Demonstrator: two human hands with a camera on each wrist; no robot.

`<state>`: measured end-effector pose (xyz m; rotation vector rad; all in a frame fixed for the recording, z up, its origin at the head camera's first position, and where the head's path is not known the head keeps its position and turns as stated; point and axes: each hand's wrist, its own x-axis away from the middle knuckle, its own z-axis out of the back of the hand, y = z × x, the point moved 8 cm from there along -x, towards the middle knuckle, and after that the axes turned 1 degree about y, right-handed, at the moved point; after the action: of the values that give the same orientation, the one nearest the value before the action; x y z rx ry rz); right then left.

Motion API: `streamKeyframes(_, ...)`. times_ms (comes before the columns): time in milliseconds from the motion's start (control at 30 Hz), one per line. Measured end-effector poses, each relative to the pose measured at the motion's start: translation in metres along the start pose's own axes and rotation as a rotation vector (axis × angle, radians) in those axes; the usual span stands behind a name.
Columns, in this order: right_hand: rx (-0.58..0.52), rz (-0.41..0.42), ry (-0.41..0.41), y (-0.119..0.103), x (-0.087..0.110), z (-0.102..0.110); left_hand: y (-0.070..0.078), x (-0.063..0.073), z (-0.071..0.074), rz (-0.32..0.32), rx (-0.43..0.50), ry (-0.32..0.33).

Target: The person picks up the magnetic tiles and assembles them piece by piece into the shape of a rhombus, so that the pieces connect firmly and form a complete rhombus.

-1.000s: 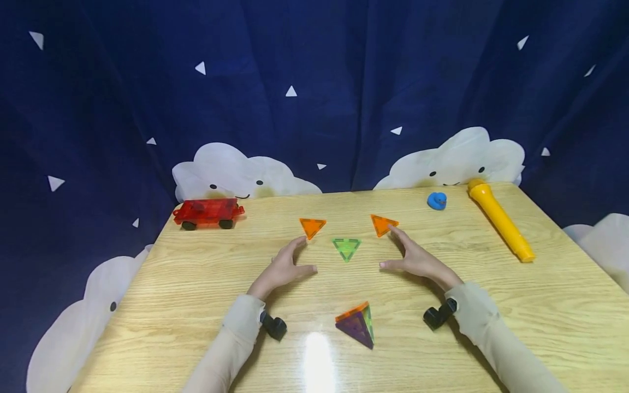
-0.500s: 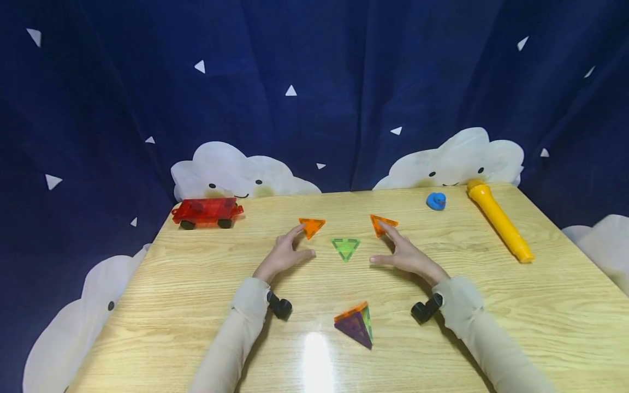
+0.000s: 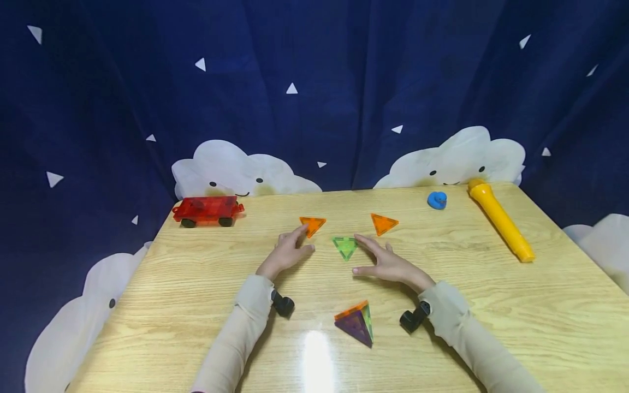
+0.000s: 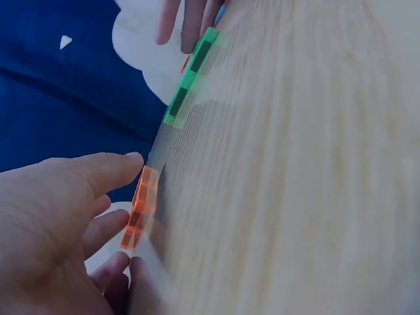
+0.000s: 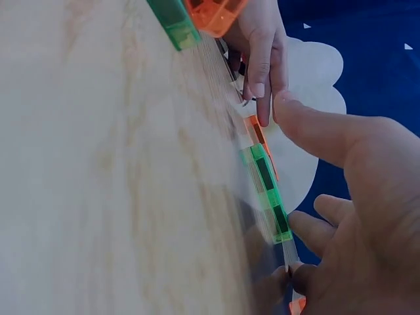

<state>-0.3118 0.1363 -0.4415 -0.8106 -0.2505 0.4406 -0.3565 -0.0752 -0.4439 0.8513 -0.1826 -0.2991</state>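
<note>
Three flat triangular magnetic tiles lie mid-table in the head view. My left hand (image 3: 286, 254) is at the left orange tile (image 3: 316, 224), index fingertip overlapping its left side and thumb held apart. At the centre, my right hand (image 3: 391, 265) has its fingertips right at the right corner of the green tile (image 3: 345, 247), its thumb spread nearer to me. Behind that hand lies the right orange tile (image 3: 383, 224). Nearer to me stands a small pyramid (image 3: 355, 326) of purple, orange and green tiles. The right wrist view shows fingers beside the green tile (image 5: 267, 190).
A red toy car base (image 3: 208, 211) with black wheels stands at the back left. At the back right are a blue rubber duck (image 3: 437, 200) and a yellow toy microphone (image 3: 501, 221). A dark blue curtain (image 3: 314, 49) hangs behind the wooden table (image 3: 172, 305).
My right hand has left the right orange tile and moved left to the green one. My left hand has moved forward to the left orange tile. The tiles stay put.
</note>
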Motion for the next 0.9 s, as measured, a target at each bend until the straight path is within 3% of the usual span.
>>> streamKeyframes(200,0.013,0.001,-0.004,0.000,0.000,0.000,0.005,0.004,-0.002,0.002,-0.108,-0.023)
streamKeyframes(400,0.004,0.007,0.004,0.004,0.004,0.001,0.011,0.016,-0.006,-0.001,-0.158,-0.048)
streamKeyframes(633,-0.001,-0.008,0.012,0.011,0.015,0.005,0.019,0.034,-0.011,-0.017,-0.149,-0.071)
streamKeyframes(900,-0.031,0.035,0.021,0.008,0.023,0.009,0.026,0.047,-0.013,-0.052,-0.126,-0.069)
